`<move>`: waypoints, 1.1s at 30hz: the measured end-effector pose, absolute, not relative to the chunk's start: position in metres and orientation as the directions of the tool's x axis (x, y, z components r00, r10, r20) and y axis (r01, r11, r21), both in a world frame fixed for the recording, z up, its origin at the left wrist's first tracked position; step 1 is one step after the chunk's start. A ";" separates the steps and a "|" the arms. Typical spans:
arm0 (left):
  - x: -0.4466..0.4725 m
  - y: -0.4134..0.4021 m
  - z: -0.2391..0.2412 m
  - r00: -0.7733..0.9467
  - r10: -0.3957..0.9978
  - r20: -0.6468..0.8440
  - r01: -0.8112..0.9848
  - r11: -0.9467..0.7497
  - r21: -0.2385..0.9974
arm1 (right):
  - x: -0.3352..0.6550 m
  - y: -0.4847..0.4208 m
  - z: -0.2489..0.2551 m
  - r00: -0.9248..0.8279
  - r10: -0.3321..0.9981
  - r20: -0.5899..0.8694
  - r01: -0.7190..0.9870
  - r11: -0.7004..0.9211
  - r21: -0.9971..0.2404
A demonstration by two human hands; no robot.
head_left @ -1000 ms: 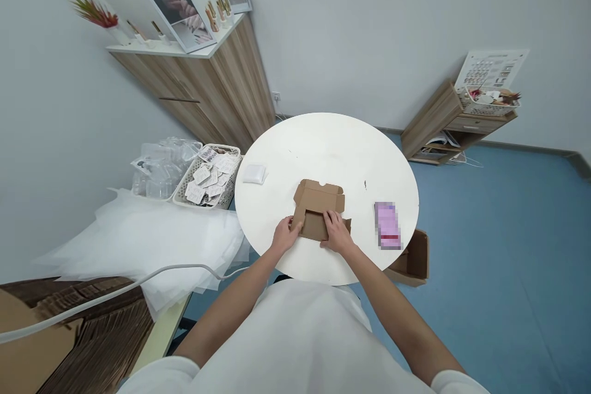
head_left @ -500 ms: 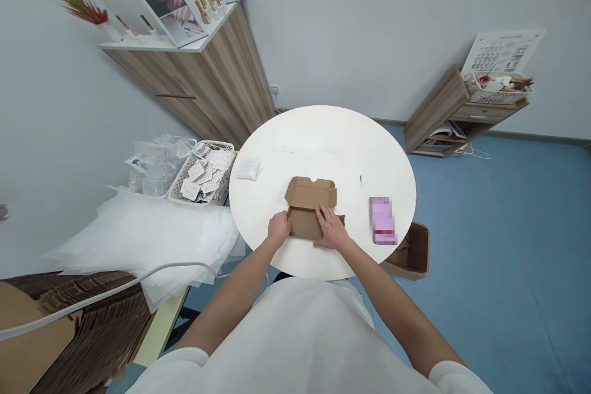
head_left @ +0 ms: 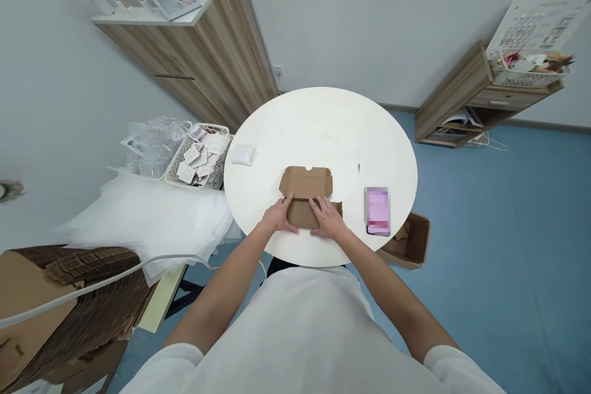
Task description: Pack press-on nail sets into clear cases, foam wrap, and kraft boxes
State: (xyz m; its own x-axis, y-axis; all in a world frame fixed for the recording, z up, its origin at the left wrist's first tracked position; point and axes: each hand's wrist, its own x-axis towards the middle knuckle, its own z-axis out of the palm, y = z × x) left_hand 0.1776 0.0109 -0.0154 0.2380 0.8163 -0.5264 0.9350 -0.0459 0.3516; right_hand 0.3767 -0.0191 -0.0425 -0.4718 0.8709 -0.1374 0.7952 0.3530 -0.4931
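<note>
A small brown cardboard box [head_left: 306,184] lies part-folded on the round white table [head_left: 341,129], its lid panel flat on the far side. My left hand [head_left: 277,215] grips the box's left end, thumb at the near edge and index finger by the fold. On the right part of the base rests my right hand [head_left: 327,219], fingers over the panel and thumb at the front edge. A side flap pokes out beyond the right hand. The fingers cover both ends of the base.
A phone [head_left: 378,212] with a blurred screen lies on the right. A white packet [head_left: 244,154] sits at the table's left. Beyond are a basket of cards [head_left: 201,160], white sheets [head_left: 152,209], stacked flat cardboard [head_left: 92,301] and an open carton [head_left: 413,240] on the floor.
My left hand has gone from a closed fist at the box's left side to a wider grip with thumb and fingers spread. My right hand stays on the base. The view has tilted slightly.
</note>
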 end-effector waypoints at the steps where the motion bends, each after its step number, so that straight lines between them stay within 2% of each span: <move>1: 0.178 0.012 -0.016 0.240 0.814 -0.529 0.935 -0.048 0.351 | 0.380 -0.021 -0.041 -0.453 0.882 -0.133 0.800 0.336 -0.498; 3: 0.177 0.013 -0.018 0.252 0.812 -0.526 0.932 -0.056 0.359 | 0.389 -0.028 -0.038 -0.345 0.932 -0.109 0.825 0.246 -0.509; 6: 0.175 0.011 -0.020 0.274 0.815 -0.512 0.919 -0.064 0.389 | 0.403 -0.044 -0.041 0.003 0.993 -0.122 0.818 -0.073 -0.571; 8: 0.173 0.009 -0.022 0.277 0.817 -0.506 0.914 -0.061 0.401 | 0.409 -0.055 -0.048 0.169 0.959 -0.229 0.689 -0.281 -0.668; 11: 0.172 0.007 -0.024 0.283 0.822 -0.494 0.909 -0.065 0.412 | 0.409 -0.065 -0.057 0.198 0.897 -0.395 0.433 -0.442 -0.786; 13: 0.172 0.007 -0.026 0.296 0.827 -0.478 0.903 -0.080 0.421 | 0.405 -0.065 -0.058 0.196 0.876 -0.441 0.334 -0.482 -0.810; 15: 0.172 0.007 -0.027 0.308 0.828 -0.468 0.899 -0.093 0.427 | 0.400 -0.061 -0.056 0.177 0.875 -0.450 0.309 -0.484 -0.819; 27: 0.178 0.019 -0.034 0.322 0.833 -0.450 0.896 -0.115 0.428 | 0.369 -0.042 -0.035 0.193 0.935 -0.296 0.467 -0.353 -0.811; 33: 0.179 0.029 -0.035 0.359 0.812 -0.460 0.887 -0.144 0.439 | 0.380 -0.028 -0.040 0.260 0.866 -0.428 0.427 -0.500 -0.753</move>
State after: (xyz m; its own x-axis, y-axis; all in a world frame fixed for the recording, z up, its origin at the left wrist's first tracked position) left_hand 0.1788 0.0287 -0.0349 0.3595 0.8121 -0.4597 0.8870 -0.1443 0.4387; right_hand 0.3800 -0.0280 -0.0403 0.2601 0.8657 -0.4276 0.4271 -0.5003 -0.7532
